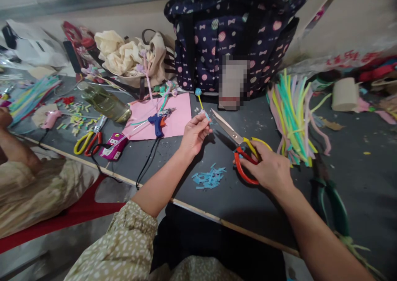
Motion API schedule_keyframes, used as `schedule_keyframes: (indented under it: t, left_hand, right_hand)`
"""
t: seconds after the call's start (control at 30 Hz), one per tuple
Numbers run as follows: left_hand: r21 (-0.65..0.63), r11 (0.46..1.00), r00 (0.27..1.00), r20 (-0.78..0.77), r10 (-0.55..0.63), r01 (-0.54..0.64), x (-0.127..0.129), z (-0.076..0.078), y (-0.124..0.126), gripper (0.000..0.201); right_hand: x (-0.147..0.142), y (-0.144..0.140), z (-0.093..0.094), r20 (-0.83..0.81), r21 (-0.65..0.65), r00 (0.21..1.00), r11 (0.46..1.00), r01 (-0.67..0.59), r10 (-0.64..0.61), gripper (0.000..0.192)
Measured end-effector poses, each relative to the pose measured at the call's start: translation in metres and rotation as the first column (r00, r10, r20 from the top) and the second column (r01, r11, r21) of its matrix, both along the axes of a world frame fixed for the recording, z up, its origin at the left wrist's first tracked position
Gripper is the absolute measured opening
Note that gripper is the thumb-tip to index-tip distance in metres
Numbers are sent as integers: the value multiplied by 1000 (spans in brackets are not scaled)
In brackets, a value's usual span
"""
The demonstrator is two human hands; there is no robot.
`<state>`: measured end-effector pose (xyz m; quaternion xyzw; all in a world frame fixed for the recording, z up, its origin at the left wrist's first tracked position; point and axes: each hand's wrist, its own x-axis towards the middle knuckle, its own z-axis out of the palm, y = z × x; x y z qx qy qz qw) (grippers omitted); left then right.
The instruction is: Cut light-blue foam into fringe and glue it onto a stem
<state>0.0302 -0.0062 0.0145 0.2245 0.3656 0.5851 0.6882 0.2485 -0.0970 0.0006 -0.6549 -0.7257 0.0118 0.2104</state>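
- While our left hand point(194, 134) pinches a small flower stem point(200, 101), fingers closed, near the table's point(356, 177) middle,
- our right hand point(268, 167) grips open scissors point(238, 142) beside it.

A pixelated patch point(233, 82) hid part of the spotted bag's point(229, 29) front. Far left of the bag, a seated person point(27, 182) was cut off by the edge. The right hand point(268, 167) covered the scissors' point(240, 146) handles.

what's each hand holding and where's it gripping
Left hand pinches a small blue-tipped stick at its lower end. Right hand holds scissors by the handle loops.
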Motion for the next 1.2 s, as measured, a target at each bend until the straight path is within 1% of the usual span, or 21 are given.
schedule_keyframes:
  t: [0.33,0.53,0.7,0.87,0.97,1.2]
  left_hand:
    - [-3,1000,999,43,-8,8,-1,-1,1,21]
    - [-16,1000,1000,22,1,-1,-1,-1,1,21]
    - [7,1000,1000,-6,6,-6,-1,0,1,20]
    - [37,999,999,-46,20,-19,-1,-1,1,24]
    - [34,999,998,-51,25,-23,-1,-3,2,24]
    - [33,999,999,-35,40,-39,-1,-3,3,24]
  right_hand:
    - [0,-1,-5,16,86,998,994,-64,62,50]
    - [-1,-1,-3,22,104,996,991,-83,81,52]
    - [-1,-1,-2,44,103,997,992,-75,71,48]
    - [1,-1,-4,63,111,995,990,-88,81,50]
    - [1,-1,-4,67,118,994,989,-88,80,50]
    - [0,-2,-3,2,112,998,992,-57,57,49]
